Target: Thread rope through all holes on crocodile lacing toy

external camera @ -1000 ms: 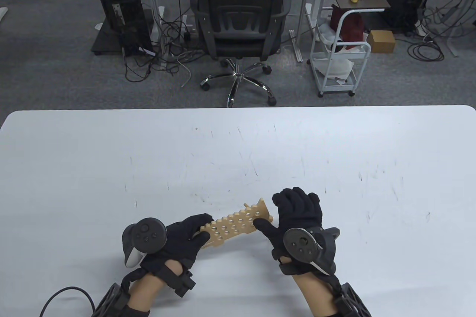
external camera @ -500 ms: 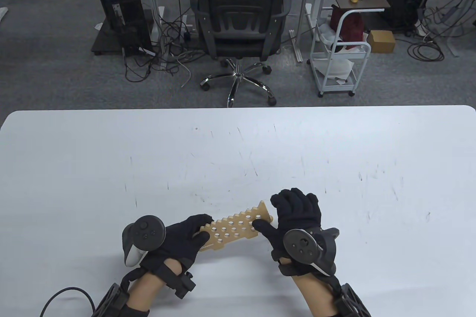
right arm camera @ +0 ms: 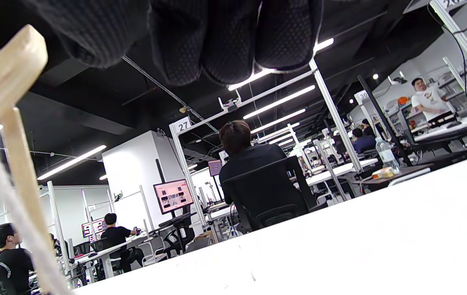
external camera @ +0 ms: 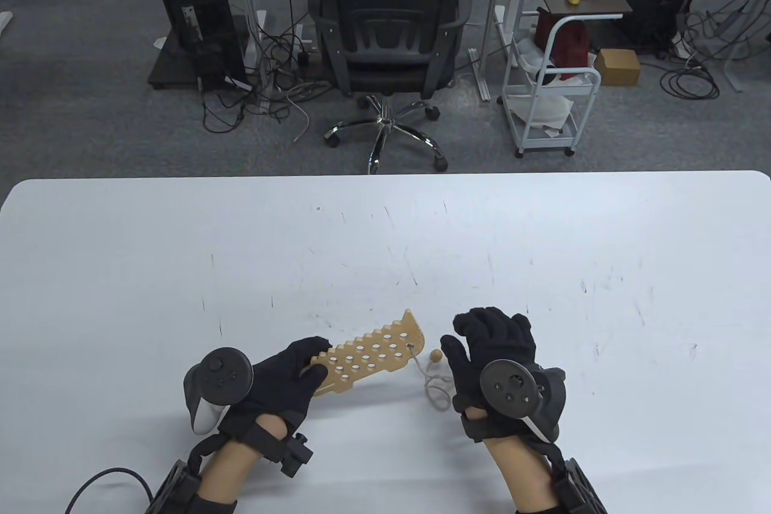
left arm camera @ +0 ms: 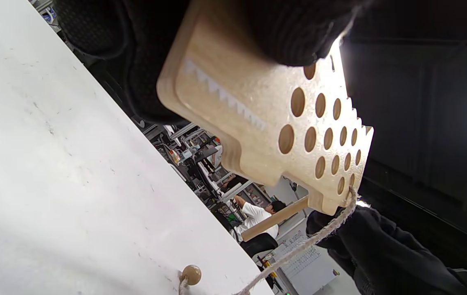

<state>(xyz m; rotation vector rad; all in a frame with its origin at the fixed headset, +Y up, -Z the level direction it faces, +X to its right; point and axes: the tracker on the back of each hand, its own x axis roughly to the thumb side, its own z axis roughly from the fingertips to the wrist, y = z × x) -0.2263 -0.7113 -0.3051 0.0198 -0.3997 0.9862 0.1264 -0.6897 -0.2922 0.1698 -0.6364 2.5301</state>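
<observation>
**Toy Held by Left Hand; Rope Through End Hole**

1. Toy position. The toy (external camera: 370,358), a flat wooden board with rows of round holes and a toothed upper edge, is held above the table (external camera: 181,249) near its front edge, between the two hands. It slants up and to the right in the table view. The left wrist view shows the board raised clear of the table surface, with a printed zigzag band on its near face.

2. Left hand (external camera: 283,381). Fingers and thumb are curled round the left end of the toy and grip it. The tracker (external camera: 218,378) sits on the back of the hand.

3. Rope (external camera: 429,384). A pale cord leaves a hole at the toy's right end, hangs down and forms a small loop on the table. A round wooden bead (external camera: 435,357) lies on the table just beside the right thumb. In the left wrist view a thin wooden stick (left arm camera: 274,219) projects from behind the toy's far end, near the rope.

4. Right hand (external camera: 491,345). It is just right of the toy, apart from it. The fingers are loosely curled; the frames do not show clearly whether they hold anything.
</observation>
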